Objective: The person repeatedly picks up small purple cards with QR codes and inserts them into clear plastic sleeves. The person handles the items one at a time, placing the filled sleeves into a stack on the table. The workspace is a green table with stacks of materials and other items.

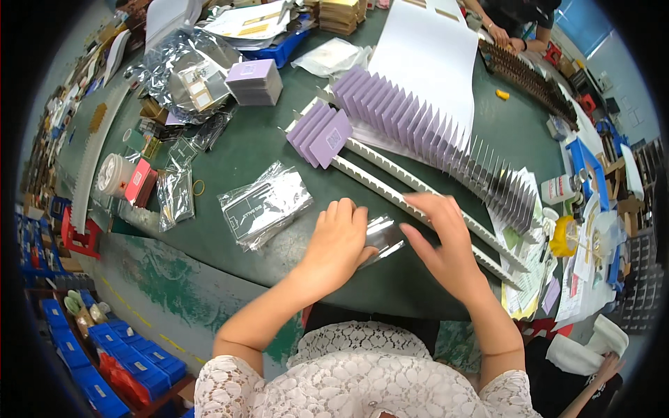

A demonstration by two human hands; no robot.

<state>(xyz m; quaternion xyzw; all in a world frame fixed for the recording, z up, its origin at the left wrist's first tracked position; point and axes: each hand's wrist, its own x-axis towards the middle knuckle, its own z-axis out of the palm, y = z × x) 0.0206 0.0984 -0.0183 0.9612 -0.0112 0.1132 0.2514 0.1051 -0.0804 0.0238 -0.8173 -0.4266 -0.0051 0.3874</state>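
Note:
My left hand (336,242) rests at the table's near side, fingers bent and closed on a clear plastic bag (383,235) that glints to its right. Its palm side is hidden. Just right of the bag, my right hand (446,244) hovers with thumb and fingers apart and nothing between them. Beyond both hands runs a rack of white slotted rails (397,198). A few purple cards (319,134) stand in the rails' far end. Behind them, a long row of similar purple cards (404,108) stands in another rack. A pile of clear bags (266,205) lies left of my left hand.
A stack of purple cards (254,83) stands at the back left, beside crumpled plastic (188,73). A white tub (115,174) and a red box (141,182) are at the left. Yellow tape (563,237) and a white bottle (559,189) stand right. Another person's hands (507,40) work at the far right.

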